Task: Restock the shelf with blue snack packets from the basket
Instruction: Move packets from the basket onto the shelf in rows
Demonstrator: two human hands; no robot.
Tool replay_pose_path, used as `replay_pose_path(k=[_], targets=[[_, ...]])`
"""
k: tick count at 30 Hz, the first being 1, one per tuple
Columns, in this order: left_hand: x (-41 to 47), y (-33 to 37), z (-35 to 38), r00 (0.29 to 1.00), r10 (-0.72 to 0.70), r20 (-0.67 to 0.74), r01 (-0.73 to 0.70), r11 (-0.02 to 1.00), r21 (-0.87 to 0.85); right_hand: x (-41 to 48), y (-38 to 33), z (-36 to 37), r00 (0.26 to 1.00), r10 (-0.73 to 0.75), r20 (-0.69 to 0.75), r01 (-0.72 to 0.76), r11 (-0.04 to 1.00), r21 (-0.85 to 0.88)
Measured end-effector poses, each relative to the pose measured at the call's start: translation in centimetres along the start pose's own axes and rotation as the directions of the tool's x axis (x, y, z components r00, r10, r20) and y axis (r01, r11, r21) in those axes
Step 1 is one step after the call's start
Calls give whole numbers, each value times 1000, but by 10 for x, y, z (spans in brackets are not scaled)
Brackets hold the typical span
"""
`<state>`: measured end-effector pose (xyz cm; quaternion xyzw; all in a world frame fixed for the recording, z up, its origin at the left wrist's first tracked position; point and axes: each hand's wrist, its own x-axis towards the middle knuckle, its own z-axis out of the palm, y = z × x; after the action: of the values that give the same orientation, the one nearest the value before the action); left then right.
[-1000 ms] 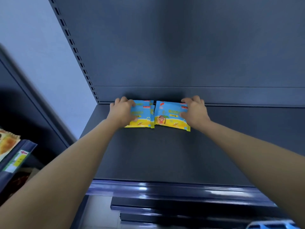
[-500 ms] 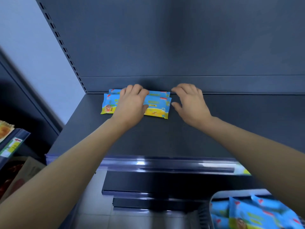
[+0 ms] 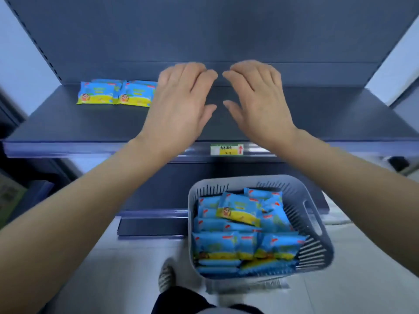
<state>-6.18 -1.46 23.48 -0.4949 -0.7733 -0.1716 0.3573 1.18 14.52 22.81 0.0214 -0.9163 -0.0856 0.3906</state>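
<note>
Blue and yellow snack packets [image 3: 116,94] lie side by side at the back left of the dark shelf [image 3: 68,123]. My left hand [image 3: 181,100] hovers over the shelf's middle, just right of those packets, fingers spread and empty. My right hand [image 3: 256,100] is beside it, also spread and holding nothing. Below, a grey slotted basket [image 3: 317,225] stands on the floor, filled with several more blue packets [image 3: 240,232].
A price tag [image 3: 226,149] sits on the shelf's front rail. Lower shelf edges [image 3: 154,214] jut out left of the basket. My foot [image 3: 166,276] is on the tiled floor near the basket. Shelf uprights stand at both sides.
Both hands have let go of the packets on the shelf and drawn back toward me, now empty. The view has tilted down, bringing the whole basket into sight.
</note>
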Motion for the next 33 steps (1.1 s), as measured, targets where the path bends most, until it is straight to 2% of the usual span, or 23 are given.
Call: replay_pose_path(k=[2, 5, 7, 8, 9, 11, 14, 18, 21, 24, 28, 33], targets=[[-13, 32, 5, 997, -53, 49, 58, 994, -92, -31, 8, -12, 999, 15, 37, -16, 1000, 12], [-45, 72, 27, 973, -84, 214, 127, 972, -197, -87, 17, -10, 984, 20, 177, -37, 995, 90], [-71, 95, 47, 913, -87, 398, 199, 947, -250, -124, 21, -3, 952, -1, 306, -48, 987, 154], [-84, 103, 57, 857, -92, 506, 241, 941, -237, -141, 22, 1, 922, -12, 388, -66, 980, 186], [-98, 109, 68, 791, -104, 603, 276, 940, -200, -156, 22, 5, 875, -16, 484, -98, 973, 208], [-127, 116, 87, 645, -116, 755, 318, 939, -128, -182, 22, 14, 726, -31, 687, -167, 961, 220], [-161, 120, 103, 485, -101, 869, 317, 946, -67, -209, 23, 28, 476, -87, 875, -187, 962, 197], [-190, 119, 114, 359, -122, 925, 237, 971, 36, -242, 26, 39, 200, -68, 977, -160, 982, 101], [-201, 119, 120, 303, -156, 940, 185, 977, 102, -259, 28, 44, 71, -39, 997, -147, 988, 50], [-205, 120, 123, 247, -174, 953, 161, 977, 137, -266, 29, 50, 57, -23, 998, -116, 993, 29], [-210, 116, 126, 212, -207, 955, 135, 974, 181, -271, 27, 54, 30, 15, 999, -80, 997, -13], [-196, 112, 122, 215, -181, 960, 242, 962, 127, -263, 28, 56, 53, 56, 997, -115, 992, -50]])
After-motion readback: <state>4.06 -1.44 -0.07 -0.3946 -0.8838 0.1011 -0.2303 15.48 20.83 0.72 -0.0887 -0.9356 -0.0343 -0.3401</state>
